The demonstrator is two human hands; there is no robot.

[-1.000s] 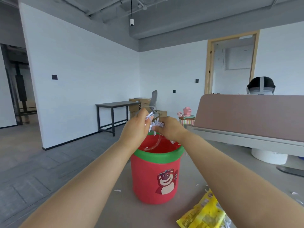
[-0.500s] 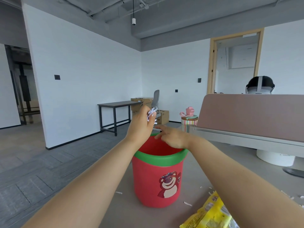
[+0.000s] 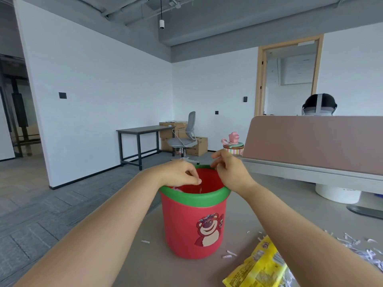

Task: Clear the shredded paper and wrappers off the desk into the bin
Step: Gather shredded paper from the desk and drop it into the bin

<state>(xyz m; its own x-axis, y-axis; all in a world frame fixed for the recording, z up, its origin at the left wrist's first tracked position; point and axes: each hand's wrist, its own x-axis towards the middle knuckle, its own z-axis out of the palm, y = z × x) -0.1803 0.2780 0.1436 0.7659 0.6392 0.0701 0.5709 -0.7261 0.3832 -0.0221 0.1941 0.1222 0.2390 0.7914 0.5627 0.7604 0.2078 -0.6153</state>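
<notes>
A red bin (image 3: 192, 224) with a green rim and a bear picture stands on the desk in front of me. My left hand (image 3: 180, 175) hovers over its mouth, fingertips bunched and pointing down, with no paper visible in them. My right hand (image 3: 230, 170) is above the far right rim, fingers loosely apart and holding nothing. A few white shreds (image 3: 176, 189) lie inside the bin at its left wall. A yellow wrapper (image 3: 259, 266) lies on the desk at the lower right. Beside it is a pile of shredded paper (image 3: 352, 245), partly hidden by my right forearm.
Loose paper scraps (image 3: 228, 254) lie on the grey desk (image 3: 259, 193) around the bin's base. A pink divider panel (image 3: 310, 141) borders the desk at the right, with a person's head behind it. A striped cup (image 3: 233, 149) stands beyond the bin. The desk's left edge drops to floor.
My left hand, which held shreds up above the bin, has come down over the mouth and the shreds are gone from it. My right hand has shifted right and opened.
</notes>
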